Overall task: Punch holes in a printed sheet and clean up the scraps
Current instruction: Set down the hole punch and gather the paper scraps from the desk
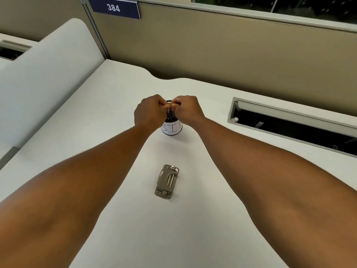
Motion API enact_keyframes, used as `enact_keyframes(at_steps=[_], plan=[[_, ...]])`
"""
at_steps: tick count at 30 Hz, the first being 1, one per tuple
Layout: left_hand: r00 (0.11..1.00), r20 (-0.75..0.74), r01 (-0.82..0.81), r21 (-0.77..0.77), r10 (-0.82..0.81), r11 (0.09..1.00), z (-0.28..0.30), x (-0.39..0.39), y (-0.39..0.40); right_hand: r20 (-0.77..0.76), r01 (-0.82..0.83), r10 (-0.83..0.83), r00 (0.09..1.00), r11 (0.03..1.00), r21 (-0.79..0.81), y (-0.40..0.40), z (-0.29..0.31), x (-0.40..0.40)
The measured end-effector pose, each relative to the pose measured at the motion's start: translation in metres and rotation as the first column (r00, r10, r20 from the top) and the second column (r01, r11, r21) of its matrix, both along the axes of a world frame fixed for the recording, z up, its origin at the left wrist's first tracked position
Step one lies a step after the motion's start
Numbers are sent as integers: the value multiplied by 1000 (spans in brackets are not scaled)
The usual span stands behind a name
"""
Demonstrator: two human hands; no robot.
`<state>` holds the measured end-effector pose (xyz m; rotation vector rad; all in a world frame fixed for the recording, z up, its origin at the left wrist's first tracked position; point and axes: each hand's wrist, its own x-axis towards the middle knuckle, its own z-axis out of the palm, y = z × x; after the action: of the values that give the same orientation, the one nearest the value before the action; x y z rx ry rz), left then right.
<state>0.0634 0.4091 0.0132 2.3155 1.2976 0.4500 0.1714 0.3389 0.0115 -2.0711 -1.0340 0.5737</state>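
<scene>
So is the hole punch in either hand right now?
No, the hole punch lies alone on the desk, while both hands work above the labelled can.

Two bare forearms reach forward and converge above a small bin [172, 128]. The left hand [149, 113] and right hand [188, 110] meet over its mouth, fingers curled, fingertips touching as if pinching something too small to make out.

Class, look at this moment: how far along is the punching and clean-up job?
Done, apparently: the hole punch lies untouched on the desk, no sheet in view. In hand: both hands, left hand and right hand, pinch something small over the labelled bin. Left: dropping it in.
</scene>
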Motion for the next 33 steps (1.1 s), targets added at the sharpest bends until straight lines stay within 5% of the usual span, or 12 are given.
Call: enact_keyframes(at_steps=[9, 33], plan=[[999, -50, -25, -57, 22, 998, -6, 1, 8, 121, 44, -34, 992, 996, -80, 3, -4, 2], [999, -14, -38, 30, 39, 999, -1, -5, -9, 112, -21, 21, 993, 1000, -7, -13, 7, -11]])
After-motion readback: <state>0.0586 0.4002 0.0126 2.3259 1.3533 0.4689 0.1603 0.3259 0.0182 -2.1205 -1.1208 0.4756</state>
